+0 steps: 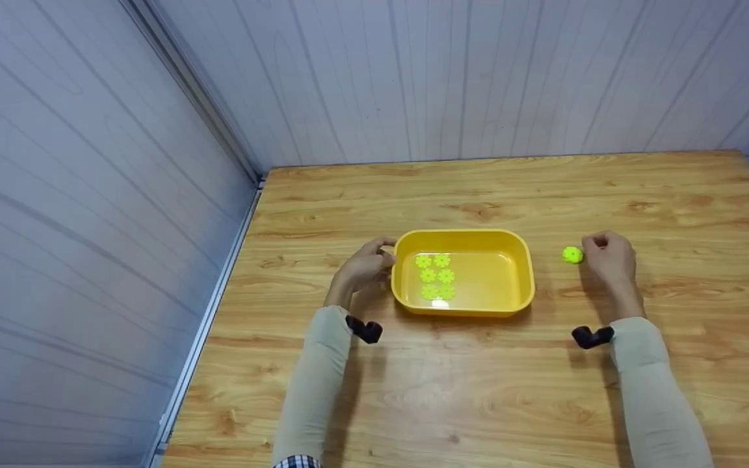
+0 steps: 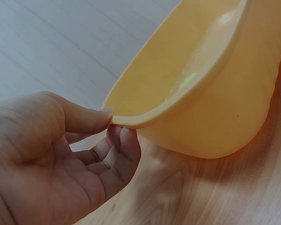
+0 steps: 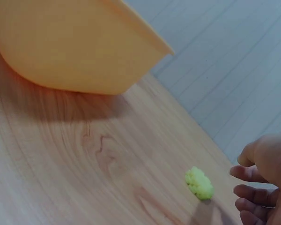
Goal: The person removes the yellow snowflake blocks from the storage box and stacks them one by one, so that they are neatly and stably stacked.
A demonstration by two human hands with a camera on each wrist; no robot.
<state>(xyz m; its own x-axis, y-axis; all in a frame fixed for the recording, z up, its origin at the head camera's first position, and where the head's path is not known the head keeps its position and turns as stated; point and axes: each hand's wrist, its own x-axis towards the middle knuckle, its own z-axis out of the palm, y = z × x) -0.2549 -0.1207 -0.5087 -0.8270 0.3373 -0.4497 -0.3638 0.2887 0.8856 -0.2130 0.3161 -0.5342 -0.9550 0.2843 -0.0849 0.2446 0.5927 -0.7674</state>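
Head view: the left hand (image 1: 365, 266) sits just left of centre in the frame, its forearm in a pale beige sleeve (image 1: 316, 383) running down to the lower edge. In the left wrist view its thumb lies on top of the rim and its curled fingers (image 2: 124, 147) tuck under the lip of a shallow yellow plastic tub with rounded corners (image 1: 523, 260), so it pinches the tub's left end. The right hand (image 1: 608, 257) is right of centre, forearm also sleeved in beige, and rests low over the wooden surface (image 1: 478, 188). In the right wrist view its fingers are loosely curled and grasp nothing; the fingertips stop just short of a small lime-green knobbly plastic piece (image 1: 572, 255), which lies on the surface just beside them, between the hand and the tub's right end. I cannot tell whether any finger touches it.

A small black camera mount (image 1: 365, 329) shows at the left wrist and another (image 1: 591, 337) at the right.

Inside the tub, at its left half, six flat lime-green flower-shaped discs (image 1: 434, 276) lie in two columns on the glossy floor. The tub stands flat on the surface at the middle of the frame. Pale grey panelled walls (image 1: 413, 78) close off the top and the left of the frame, meeting in a corner at the upper left.
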